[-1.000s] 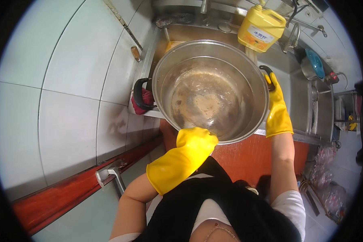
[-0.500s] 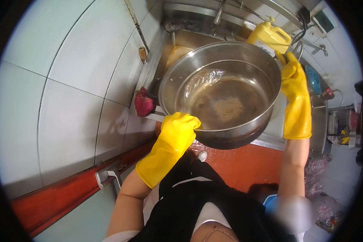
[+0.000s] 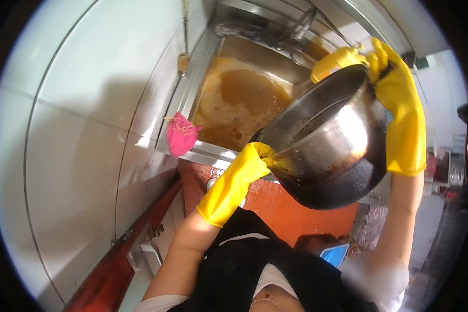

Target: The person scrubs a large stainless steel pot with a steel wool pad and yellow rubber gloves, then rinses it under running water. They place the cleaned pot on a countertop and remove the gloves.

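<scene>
A big round metal pot (image 3: 327, 151), blackened around its lower part, is tipped on its side with its mouth toward the sink. In a yellow rubber glove, my left hand (image 3: 252, 164) is closed on the near part of its rim. My right hand (image 3: 398, 96), gloved the same way, grips the far right part of the pot near the rim, some fingertips sticking up past it. Left of the pot lies the steel sink (image 3: 184, 99), holding brownish, partly foamy water (image 3: 252, 96). Most of the pot's inside is hidden from me.
A pink cloth bundle (image 3: 182, 136) rests on the sink's near left corner. Behind the pot stands a yellow jug (image 3: 332, 63). The faucet (image 3: 302, 25) is at the sink's back. White tiled wall (image 3: 83, 151) closes the left; a blue container (image 3: 334, 255) sits below right.
The pot has turned from mouth-up to tipped leftward, its blackened outside now facing me. My right hand rose with it. More of the sink's brown water has come into view.
</scene>
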`<state>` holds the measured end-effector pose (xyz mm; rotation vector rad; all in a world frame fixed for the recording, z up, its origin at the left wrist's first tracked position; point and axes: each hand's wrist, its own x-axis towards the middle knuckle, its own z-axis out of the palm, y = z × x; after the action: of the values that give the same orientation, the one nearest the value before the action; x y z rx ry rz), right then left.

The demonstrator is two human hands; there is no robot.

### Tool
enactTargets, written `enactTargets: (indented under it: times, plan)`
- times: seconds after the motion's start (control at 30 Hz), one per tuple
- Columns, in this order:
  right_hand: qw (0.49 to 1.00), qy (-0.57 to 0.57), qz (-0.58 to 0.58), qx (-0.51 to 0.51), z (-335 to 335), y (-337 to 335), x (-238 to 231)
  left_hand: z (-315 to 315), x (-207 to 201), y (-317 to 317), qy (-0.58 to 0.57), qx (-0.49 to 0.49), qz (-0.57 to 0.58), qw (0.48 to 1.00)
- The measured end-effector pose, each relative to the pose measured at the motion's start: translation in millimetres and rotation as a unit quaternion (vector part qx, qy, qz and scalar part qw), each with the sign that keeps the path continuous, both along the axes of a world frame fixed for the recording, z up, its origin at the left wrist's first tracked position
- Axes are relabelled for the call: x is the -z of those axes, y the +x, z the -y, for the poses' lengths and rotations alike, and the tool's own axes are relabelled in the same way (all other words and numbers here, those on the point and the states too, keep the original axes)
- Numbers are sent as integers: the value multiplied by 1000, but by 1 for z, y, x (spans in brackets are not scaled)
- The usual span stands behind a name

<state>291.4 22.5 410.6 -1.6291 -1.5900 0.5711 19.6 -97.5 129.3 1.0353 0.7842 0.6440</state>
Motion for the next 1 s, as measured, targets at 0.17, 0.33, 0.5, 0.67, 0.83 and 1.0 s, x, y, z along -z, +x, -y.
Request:
enactTargets:
  times: [0.17,0.33,0.5,0.67,0.83,1.0]
  plan:
    - [969,-11,244,-43,-31,1,26,-9,50,13,55,-70,26,996]
    - [937,197,278,-73,-86,-25,61,-14,60,10,-7,-49,136,989]
    - [891,193,363,-192,-46,-47,37,-22,49,24,-27,-30,117,992]
    - [863,-83,469,-165,7,-87,-35,-21,38,32,-28,-44,108,993]
    - [883,-45,446,-142,38,-73,-59,-15,28,30,-23,-83,109,990]
    - [930,-52,349,-104,87,-9,-68,-3,3,44,7,-133,103,986]
